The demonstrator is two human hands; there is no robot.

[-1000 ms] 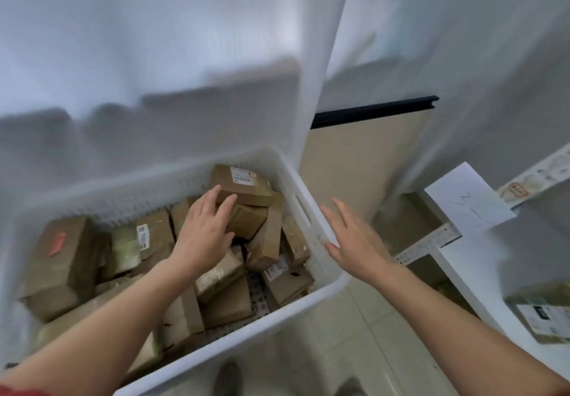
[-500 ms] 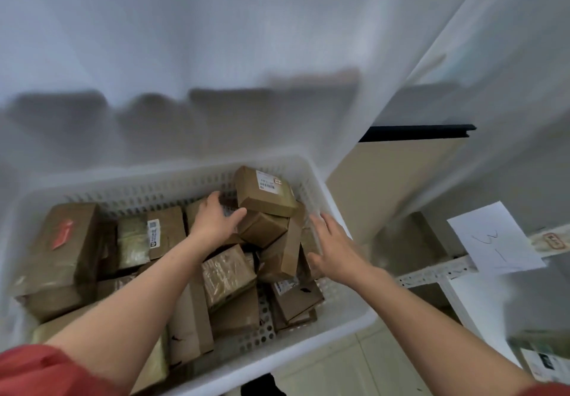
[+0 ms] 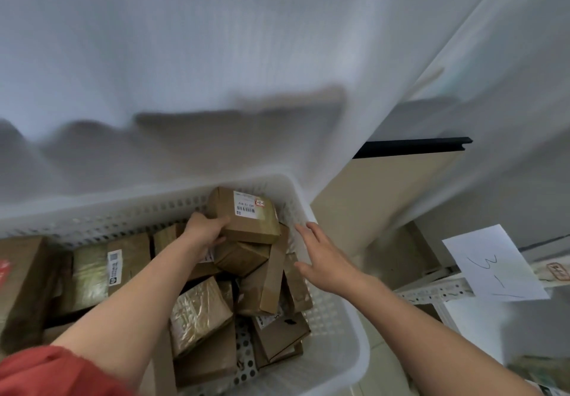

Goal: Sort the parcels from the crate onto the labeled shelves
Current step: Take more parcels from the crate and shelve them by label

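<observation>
Our left hand (image 3: 205,232) is now gripping the labelled parcel (image 3: 246,214) atop the pile in the far corner of the crate (image 3: 339,312) — a moment ago merely reaching — while our right hand (image 3: 324,256) is closing in, fingers spread, empty; lifting looks next.

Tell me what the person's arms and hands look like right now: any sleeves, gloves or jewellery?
The left hand and right hand are bare: no gloves, rings or watch show. A red short sleeve covers the top of the left arm. The right arm is uncovered as far as the picture reaches.
</observation>
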